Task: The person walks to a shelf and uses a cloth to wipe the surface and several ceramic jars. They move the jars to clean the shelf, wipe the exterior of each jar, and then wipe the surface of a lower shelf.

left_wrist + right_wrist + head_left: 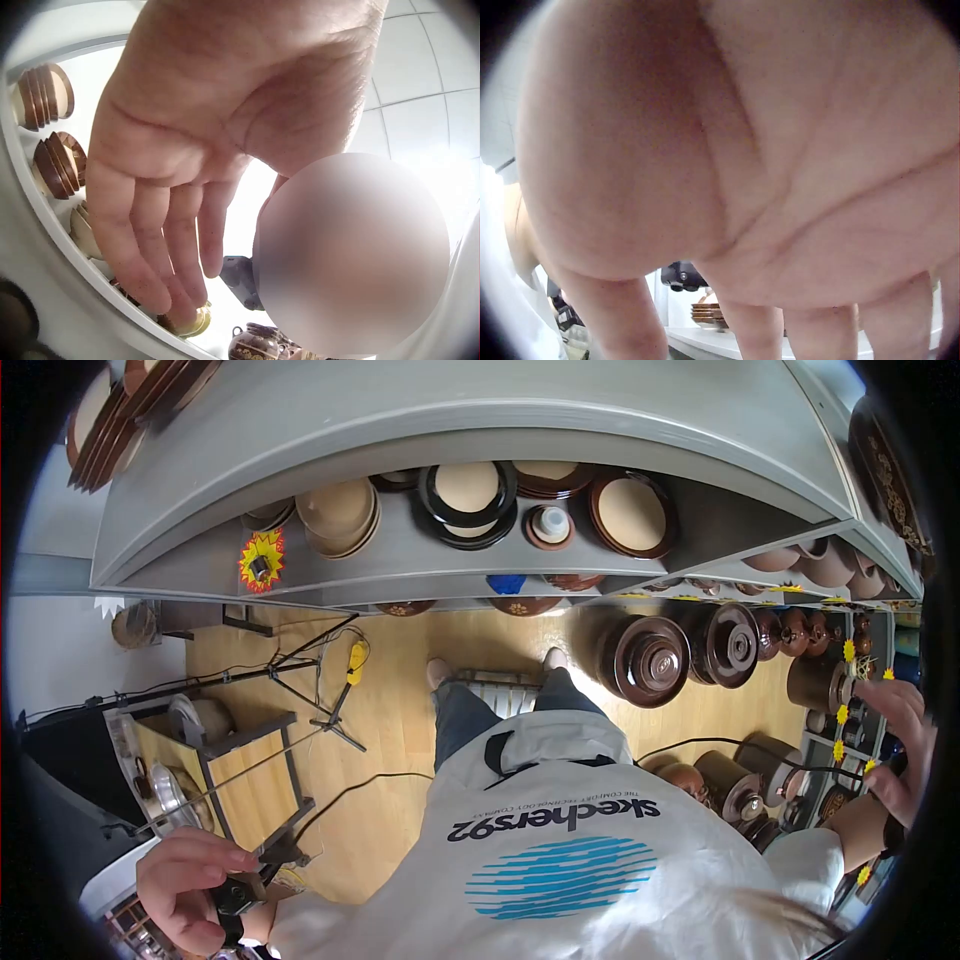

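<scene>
At the lower left of the head view is my left hand [185, 885], raised out to the side with relaxed fingers and a strap at the wrist. In the left wrist view its palm [217, 112] shows, with loosely bent fingers [146, 240] and nothing in them. My right hand [897, 735] is held out at the right edge of the head view, in front of shelves of brown pottery. The right wrist view shows its palm [817, 165] up close, fingers [754, 330] extended and spread, holding nothing.
A grey shelf unit [480, 575] stands ahead, bearing black-rimmed plates [466, 495], beige bowls [337, 520] and a small white-topped piece [551, 525]. Large brown lidded jars [652, 660] stand right of my feet. Leftward are a stand [330, 720] and a wooden-topped table [262, 775].
</scene>
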`<state>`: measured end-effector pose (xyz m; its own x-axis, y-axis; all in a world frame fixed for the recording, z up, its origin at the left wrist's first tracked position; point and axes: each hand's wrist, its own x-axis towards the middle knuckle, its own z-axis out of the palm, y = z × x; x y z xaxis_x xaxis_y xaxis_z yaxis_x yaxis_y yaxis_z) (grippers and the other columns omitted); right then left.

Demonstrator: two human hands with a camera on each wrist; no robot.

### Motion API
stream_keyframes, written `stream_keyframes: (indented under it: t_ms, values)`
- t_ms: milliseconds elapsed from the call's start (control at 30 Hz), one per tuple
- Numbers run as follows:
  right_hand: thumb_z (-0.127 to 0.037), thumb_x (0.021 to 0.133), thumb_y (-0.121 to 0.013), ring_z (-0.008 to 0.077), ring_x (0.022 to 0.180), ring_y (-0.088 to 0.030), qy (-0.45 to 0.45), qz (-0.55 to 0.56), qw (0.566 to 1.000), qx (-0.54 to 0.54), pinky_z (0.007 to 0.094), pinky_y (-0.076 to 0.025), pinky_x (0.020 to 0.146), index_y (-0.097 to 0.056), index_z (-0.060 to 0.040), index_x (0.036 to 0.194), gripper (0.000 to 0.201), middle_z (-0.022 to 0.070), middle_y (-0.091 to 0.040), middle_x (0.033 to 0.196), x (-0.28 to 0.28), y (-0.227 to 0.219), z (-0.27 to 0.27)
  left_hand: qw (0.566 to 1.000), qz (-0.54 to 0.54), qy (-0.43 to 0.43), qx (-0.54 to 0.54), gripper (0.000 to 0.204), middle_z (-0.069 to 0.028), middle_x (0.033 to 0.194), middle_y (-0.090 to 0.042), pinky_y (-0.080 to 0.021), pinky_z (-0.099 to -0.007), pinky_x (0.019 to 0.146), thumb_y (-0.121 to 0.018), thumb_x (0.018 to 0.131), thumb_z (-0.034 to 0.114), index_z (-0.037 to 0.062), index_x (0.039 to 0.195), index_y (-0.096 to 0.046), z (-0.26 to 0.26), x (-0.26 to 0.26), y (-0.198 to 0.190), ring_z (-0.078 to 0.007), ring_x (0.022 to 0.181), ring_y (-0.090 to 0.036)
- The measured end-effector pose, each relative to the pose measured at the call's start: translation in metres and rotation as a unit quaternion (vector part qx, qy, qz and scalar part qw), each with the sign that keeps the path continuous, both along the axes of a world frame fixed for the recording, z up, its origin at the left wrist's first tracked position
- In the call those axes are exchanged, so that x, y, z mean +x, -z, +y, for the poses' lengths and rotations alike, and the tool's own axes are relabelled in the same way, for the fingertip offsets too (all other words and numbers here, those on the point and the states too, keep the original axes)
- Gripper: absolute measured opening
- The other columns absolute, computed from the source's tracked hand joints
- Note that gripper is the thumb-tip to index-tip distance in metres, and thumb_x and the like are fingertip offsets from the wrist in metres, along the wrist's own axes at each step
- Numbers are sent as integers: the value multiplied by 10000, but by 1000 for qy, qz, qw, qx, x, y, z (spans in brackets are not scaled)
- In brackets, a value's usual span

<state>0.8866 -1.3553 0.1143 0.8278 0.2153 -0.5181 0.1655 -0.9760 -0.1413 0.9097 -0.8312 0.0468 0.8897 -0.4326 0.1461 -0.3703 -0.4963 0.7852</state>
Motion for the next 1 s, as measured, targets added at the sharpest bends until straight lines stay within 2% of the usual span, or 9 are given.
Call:
stream_keyframes:
  t_ms: [67, 267, 333, 567, 633, 700, 767, 833, 1000]
  values:
    - [-587, 837, -442, 358, 1062, -494, 92, -8, 995, -31, 428, -367, 924, -396, 37, 1217, 733, 218, -493, 1112, -10, 4, -21, 1000, 4, 4, 29, 422, -149, 799, -563, -438, -306, 584, -503, 836, 419, 18, 967, -496, -18, 1, -11, -225, 649, -556]
    - [-629, 820, -433, 324, 1085, -509, 130, -7, 991, -10, 387, -379, 919, -452, 18, 1225, 764, 177, -531, 1168, -36, 10, -33, 999, -20, 26, 38, 421, -155, 789, -557, -437, -317, 587, -475, 844, 418, 10, 945, -490, -24, 16, -23, -237, 653, -559]
    - [-642, 808, -436, 331, 1077, -510, 156, -13, 987, -18, 392, -377, 916, -464, 35, 1198, 782, 183, -539, 1144, -47, 12, -25, 991, -19, 130, 9, 423, -163, 789, -559, -437, -315, 592, -479, 846, 416, 3, 939, -492, -11, 33, -15, -239, 654, -563]
    - [-642, 771, -489, 351, 959, -552, 181, -92, 979, 11, 398, -417, 832, -539, 56, 1082, 766, 207, -559, 1029, -66, 25, -18, 990, -5, 137, 7, 458, -174, 756, -575, -449, -305, 570, -498, 839, 436, -16, 915, -507, -16, 63, -5, -238, 638, -575]
    - [-631, 774, -496, 344, 935, -565, 160, -121, 980, -4, 388, -426, 813, -545, 56, 1073, 751, 203, -569, 1018, -65, 29, -21, 986, 60, 138, -76, 425, -210, 896, -640, -495, -333, 642, -663, 724, 300, -45, 959, -586, -18, 75, 6, -281, 722, -630]
    - [-600, 780, -516, 324, 908, -581, 146, -94, 984, 40, 376, -440, 782, -553, 55, 1066, 716, 189, -590, 962, -53, 43, -25, 945, 193, 256, -59, 399, -233, 961, -630, -500, -340, 692, -657, 702, 193, -60, 1003, -588, -22, 104, 12, -311, 843, -634]
    - [-479, 755, -609, 322, 831, -605, 90, -90, 990, 61, 363, -458, 731, -548, 50, 1091, 630, 178, -606, 924, -27, 60, -15, 922, 237, 306, 8, 376, -241, 1014, -614, -495, -338, 725, -649, 716, 146, -57, 1026, -586, -38, 121, 21, -309, 877, -632]
    - [-386, 752, -643, 333, 828, -610, 105, 0, 980, 166, 366, -467, 723, -542, 32, 1119, 565, 197, -612, 950, 6, 87, -2, 904, 275, 328, 14, 387, -228, 1059, -604, -483, -340, 767, -646, 733, 126, -63, 1063, -575, -55, 133, 39, -304, 905, -623]
    - [-294, 783, -630, 330, 865, -609, 59, 54, 977, 197, 390, -479, 746, -543, -21, 1155, 470, 183, -622, 994, 31, 169, 13, 841, 355, 386, 135, 440, -164, 1162, -565, -437, -329, 861, -625, 793, 132, -34, 1185, -514, -100, 143, 90, -283, 1023, -562]
